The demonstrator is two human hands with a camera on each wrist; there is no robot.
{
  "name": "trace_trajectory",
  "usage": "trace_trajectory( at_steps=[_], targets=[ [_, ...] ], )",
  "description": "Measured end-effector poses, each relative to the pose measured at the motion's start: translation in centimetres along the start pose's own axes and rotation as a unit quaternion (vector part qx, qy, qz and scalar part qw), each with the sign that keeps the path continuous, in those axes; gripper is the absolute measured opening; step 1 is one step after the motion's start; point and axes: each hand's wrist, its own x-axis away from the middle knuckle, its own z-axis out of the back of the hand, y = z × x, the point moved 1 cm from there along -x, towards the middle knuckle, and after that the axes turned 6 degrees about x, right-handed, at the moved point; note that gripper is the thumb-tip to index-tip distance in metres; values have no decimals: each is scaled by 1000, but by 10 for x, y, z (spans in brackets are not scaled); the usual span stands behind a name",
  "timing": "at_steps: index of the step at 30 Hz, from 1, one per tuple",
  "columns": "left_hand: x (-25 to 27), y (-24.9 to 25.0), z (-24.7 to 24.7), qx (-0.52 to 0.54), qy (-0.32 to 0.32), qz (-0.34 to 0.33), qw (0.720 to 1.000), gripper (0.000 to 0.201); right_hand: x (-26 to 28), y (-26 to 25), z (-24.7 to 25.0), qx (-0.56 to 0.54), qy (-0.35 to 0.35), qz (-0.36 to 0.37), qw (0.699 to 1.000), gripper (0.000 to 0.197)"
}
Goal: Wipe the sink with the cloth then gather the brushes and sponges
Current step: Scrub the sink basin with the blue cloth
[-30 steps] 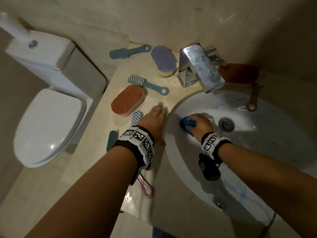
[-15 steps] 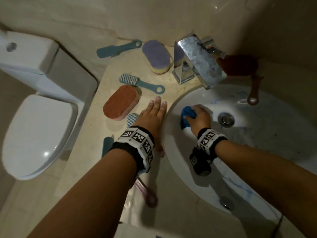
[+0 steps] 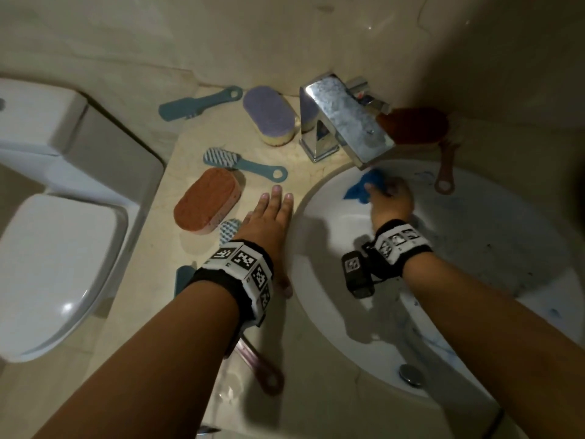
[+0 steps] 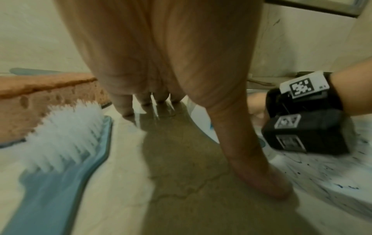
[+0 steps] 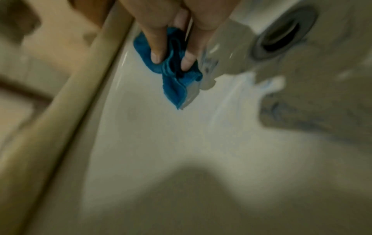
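Observation:
My right hand (image 3: pixel 387 198) grips a bunched blue cloth (image 3: pixel 364 188) (image 5: pixel 173 71) and presses it on the white sink (image 3: pixel 459 264) wall under the chrome tap (image 3: pixel 345 128). My left hand (image 3: pixel 269 217) lies flat with straight fingers on the beige counter (image 3: pixel 196 153), just left of the sink rim. Around it lie an orange sponge (image 3: pixel 207 204) (image 4: pixel 46 101), a purple sponge (image 3: pixel 269 114), two blue brushes (image 3: pixel 243 164) (image 3: pixel 199 104), and a third blue brush (image 4: pixel 60 151) partly under my left wrist. A brown brush (image 3: pixel 443 172) hangs over the sink's far rim beside a brown sponge (image 3: pixel 414 125).
A white toilet (image 3: pixel 53 264) with its lid down stands left of the counter. A pink brush handle (image 3: pixel 266 372) lies at the counter's front edge under my left forearm. The drain (image 5: pixel 286 31) sits right of the cloth. Blue streaks mark the basin's right side.
My right hand has slid the cloth away from me, from the basin's left wall up to under the tap. The left hand has stayed flat on the counter.

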Motion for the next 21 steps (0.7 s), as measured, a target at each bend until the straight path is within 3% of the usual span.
trace_trajectory(
  at_steps=[3,5,8,11,14,18,21],
  targets=[
    [0,1,1,-5,0,1,1000,157,-22,-7,29,-77,113,-63,989,45],
    [-1,0,0,-6,3,3,1000,158,-20,-15,22,-83,86,-35,992,40],
    [-3,0,-1,-5,6,5,1000,160,-2,-14,0,-14,-13,36,999,22],
    [-2,-1,-1,-4,6,1,1000,160,-9,-4,10,15,15,29,999,33],
    [-4,-2,-2,-3,10,-2,1000,160,-18,2,19,-54,66,-3,996,43],
    [-5,-3,-4,2,15,-2,1000,161,1,9,-7,68,-22,101,992,20],
    [-5,-3,-4,4,15,-3,1000,160,-10,14,1,109,12,91,990,27]
  ],
)
